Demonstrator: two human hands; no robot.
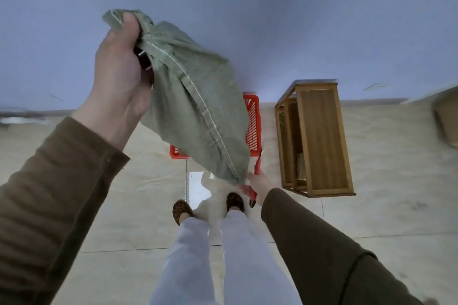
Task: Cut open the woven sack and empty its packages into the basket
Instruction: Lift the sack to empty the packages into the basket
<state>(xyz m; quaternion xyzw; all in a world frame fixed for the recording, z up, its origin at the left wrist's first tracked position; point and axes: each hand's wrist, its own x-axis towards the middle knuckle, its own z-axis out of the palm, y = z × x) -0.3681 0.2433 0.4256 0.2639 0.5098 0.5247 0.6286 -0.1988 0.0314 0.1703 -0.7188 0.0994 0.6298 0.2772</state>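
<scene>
My left hand (121, 74) grips the bunched upper end of a grey-green woven sack (193, 104) and holds it up in the air. The sack hangs slanting down to the right, a stitched seam running along it. At its low corner, my right hand (260, 186) holds a red-handled cutter (255, 181) and pinches the sack's corner. A red plastic basket (254, 124) stands on the floor behind the sack, mostly hidden by it. The basket's inside is out of sight.
A wooden slatted stool or shelf (314, 138) stands on the tiled floor right of the basket, against a blue-grey wall. My feet in patterned slippers (182, 210) stand just short of the basket. A cardboard box edge (448, 119) shows at far right.
</scene>
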